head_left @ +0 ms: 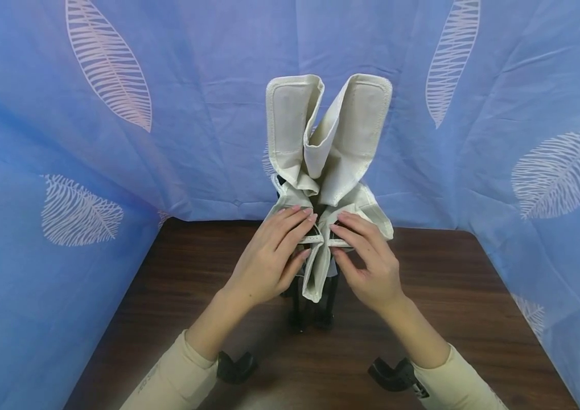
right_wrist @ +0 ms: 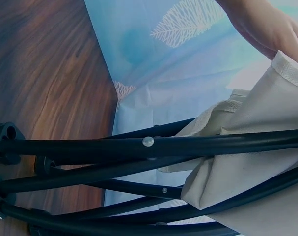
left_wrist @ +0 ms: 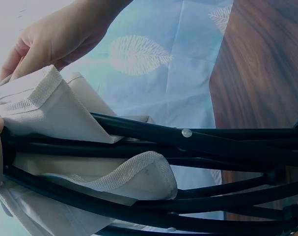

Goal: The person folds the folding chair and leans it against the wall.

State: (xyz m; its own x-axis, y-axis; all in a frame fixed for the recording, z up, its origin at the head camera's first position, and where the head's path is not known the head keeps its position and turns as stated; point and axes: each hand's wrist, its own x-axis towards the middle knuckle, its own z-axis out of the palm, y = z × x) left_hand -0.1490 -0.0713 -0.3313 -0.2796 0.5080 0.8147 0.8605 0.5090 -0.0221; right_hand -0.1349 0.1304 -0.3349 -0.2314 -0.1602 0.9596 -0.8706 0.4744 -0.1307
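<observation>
A folding camp chair (head_left: 343, 151) with beige fabric and black tube legs (left_wrist: 139, 125) stands folded and upright on the table. Its two upper fabric flaps stick up toward the curtain, and a narrow fold hangs toward the person. On the left side of the bundled top, my left hand (head_left: 271, 250) grips a frame end and its pale fabric edging between fingers and thumb. Opposite it, my right hand (head_left: 369, 256) holds the matching end in the same way. In the right wrist view, silver rivets mark where the tubes (right_wrist: 90, 147) cross. Feet are black plastic joints.
The chair stands on a dark wood-grain table (head_left: 433, 296). Around its back and sides hangs a blue curtain (head_left: 218, 114) with white leaf prints. Black curved pieces (head_left: 238, 367) show beside the cream sleeves (head_left: 177, 370) at both wrists.
</observation>
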